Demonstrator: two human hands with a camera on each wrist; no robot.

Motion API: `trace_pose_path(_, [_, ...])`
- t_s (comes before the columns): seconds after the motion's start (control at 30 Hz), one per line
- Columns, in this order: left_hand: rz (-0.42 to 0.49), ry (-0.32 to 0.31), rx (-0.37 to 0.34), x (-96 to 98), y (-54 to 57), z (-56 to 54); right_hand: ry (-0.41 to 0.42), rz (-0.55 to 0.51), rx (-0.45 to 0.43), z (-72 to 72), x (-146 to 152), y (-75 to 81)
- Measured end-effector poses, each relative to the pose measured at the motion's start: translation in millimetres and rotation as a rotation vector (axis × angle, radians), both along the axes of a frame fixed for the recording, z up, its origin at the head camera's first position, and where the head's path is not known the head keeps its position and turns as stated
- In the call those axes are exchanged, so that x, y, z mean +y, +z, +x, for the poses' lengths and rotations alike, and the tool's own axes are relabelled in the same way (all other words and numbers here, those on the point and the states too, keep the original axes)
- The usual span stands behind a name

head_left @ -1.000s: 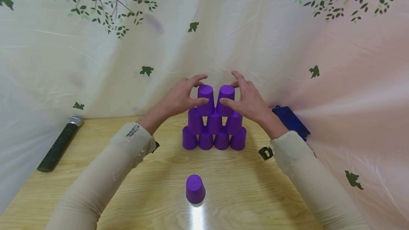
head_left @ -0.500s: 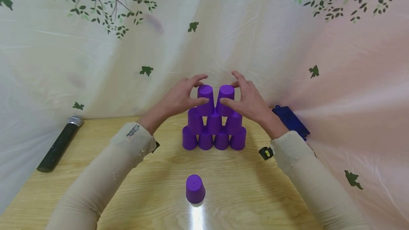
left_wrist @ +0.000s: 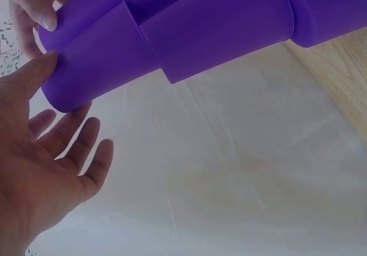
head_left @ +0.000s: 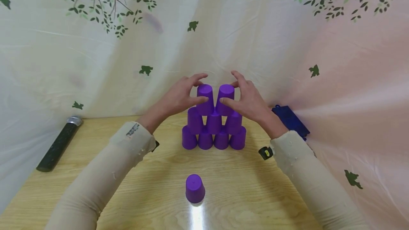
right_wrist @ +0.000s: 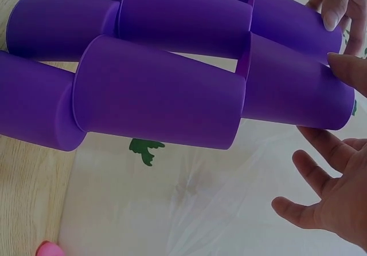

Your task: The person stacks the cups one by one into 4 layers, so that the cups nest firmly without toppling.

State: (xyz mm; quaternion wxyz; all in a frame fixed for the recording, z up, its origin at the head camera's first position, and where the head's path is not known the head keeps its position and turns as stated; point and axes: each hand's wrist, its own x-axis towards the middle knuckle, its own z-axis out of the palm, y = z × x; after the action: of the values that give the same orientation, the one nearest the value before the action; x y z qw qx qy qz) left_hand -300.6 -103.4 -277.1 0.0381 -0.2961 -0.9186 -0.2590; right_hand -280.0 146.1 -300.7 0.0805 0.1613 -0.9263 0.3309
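Note:
Purple cups stand upside down in a tiered stack at the table's far side. The bottom row point(head_left: 205, 140) has several cups, the middle row point(head_left: 213, 122) three and the top tier two. My left hand point(head_left: 179, 97) pinches the top-left cup point(head_left: 205, 109), thumb on its near side and a finger at its far side; the left wrist view shows the other fingers spread beside it. On the top-right cup point(right_wrist: 292, 84), my right hand point(head_left: 250, 100) has a similar thumb-and-finger pinch. Both cups rest on the middle row. A single upside-down cup point(head_left: 195, 189) stands nearer me.
A black microphone-like cylinder with a silver end point(head_left: 60, 144) lies at the table's left. Beyond my right forearm is a dark blue flat object point(head_left: 290, 121). A pale leaf-printed sheet point(head_left: 172, 45) hangs behind the wooden table point(head_left: 153, 194). Something pink point(right_wrist: 50, 248) peeks in at the right wrist view's corner.

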Motion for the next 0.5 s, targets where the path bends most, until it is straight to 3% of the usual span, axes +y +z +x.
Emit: trace_pose_path(0.5, [-0.012, 0.002, 0.004, -0.6, 0.7, 0.4, 0.007, -0.005, -0.003, 1.0, 0.1, 1.3])
